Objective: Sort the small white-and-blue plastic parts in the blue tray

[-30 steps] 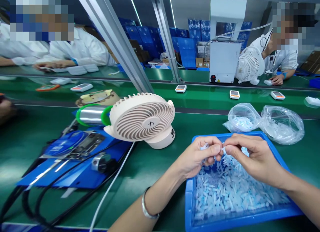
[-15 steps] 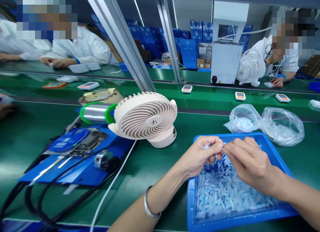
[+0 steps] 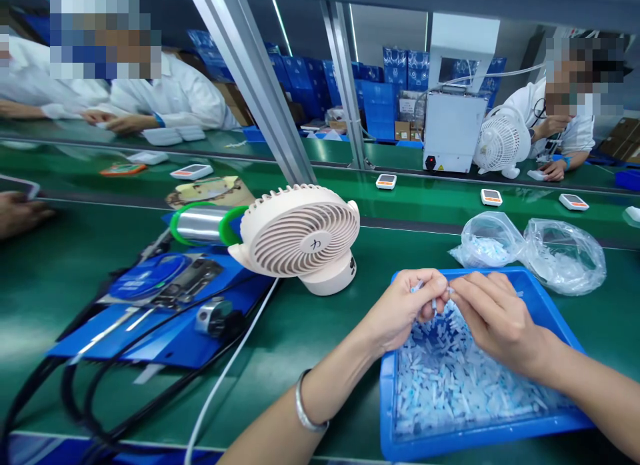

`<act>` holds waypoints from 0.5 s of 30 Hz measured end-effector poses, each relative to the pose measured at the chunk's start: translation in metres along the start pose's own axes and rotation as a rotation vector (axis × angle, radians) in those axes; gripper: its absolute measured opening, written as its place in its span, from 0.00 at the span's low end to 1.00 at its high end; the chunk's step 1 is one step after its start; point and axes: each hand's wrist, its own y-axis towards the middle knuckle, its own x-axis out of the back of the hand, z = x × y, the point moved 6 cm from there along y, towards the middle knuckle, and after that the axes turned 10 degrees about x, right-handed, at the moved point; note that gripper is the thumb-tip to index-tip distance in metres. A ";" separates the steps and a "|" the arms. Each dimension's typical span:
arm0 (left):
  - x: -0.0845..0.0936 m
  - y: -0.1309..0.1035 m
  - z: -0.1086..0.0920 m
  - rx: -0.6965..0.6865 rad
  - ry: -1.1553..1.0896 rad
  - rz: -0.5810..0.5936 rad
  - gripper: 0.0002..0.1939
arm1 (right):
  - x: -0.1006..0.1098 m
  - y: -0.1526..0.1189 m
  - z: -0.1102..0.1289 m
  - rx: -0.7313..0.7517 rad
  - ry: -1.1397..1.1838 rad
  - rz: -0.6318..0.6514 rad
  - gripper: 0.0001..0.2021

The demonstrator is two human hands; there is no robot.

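Observation:
Both hands meet above the far left part of a blue plastic tray [image 3: 388,411]. Inside it lie many small, pale blue and white strips [image 3: 450,391]. My left hand [image 3: 407,308] is closed, thumb pressed against curled fingers, with bits of the same strips poking out. My right hand [image 3: 505,321] is closed in a pinch, its fingertips against the left thumb and finger. A tiny pale piece shows between the two hands' fingertips; its exact kind is too small to make out. A silver bracelet [image 3: 305,405] circles my left wrist.
A pale pink fan [image 3: 310,238] stands left of the tray. Beyond the tray sit clear plastic bags [image 3: 565,258] with small pieces. A blue fixture [image 3: 135,345] with cables lies left. Small white devices [image 3: 491,197] ride the green belt. Co-workers sit across; another person's hand [image 3: 23,215] is far left.
The view has shifted slightly, and the white devices on the belt have moved a little to the right. My hands keep nearly the same pinched pose. More of the co-worker's hand shows at far left.

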 end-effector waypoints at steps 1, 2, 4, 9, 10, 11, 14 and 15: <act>0.000 0.000 0.000 0.001 0.001 -0.016 0.15 | -0.002 -0.001 -0.001 -0.004 -0.002 0.016 0.09; 0.001 0.000 0.000 0.003 0.003 -0.029 0.15 | -0.003 -0.001 -0.002 -0.009 -0.015 0.032 0.09; 0.001 0.000 0.000 0.009 0.005 -0.049 0.15 | -0.004 -0.001 -0.005 -0.023 -0.059 0.046 0.11; 0.000 -0.001 -0.002 -0.019 0.002 -0.069 0.11 | -0.003 -0.001 -0.007 -0.039 -0.071 0.026 0.11; 0.000 -0.001 -0.002 -0.022 0.005 -0.067 0.11 | -0.004 -0.001 -0.007 -0.039 -0.055 0.027 0.11; -0.001 -0.002 -0.003 -0.026 0.010 -0.066 0.11 | -0.004 -0.001 -0.006 -0.036 -0.045 0.026 0.10; -0.002 -0.003 -0.003 -0.039 0.022 -0.074 0.12 | -0.006 -0.001 -0.003 -0.003 -0.054 0.025 0.11; -0.002 -0.003 -0.003 -0.041 0.020 -0.077 0.13 | -0.006 -0.001 -0.002 0.012 -0.066 0.028 0.11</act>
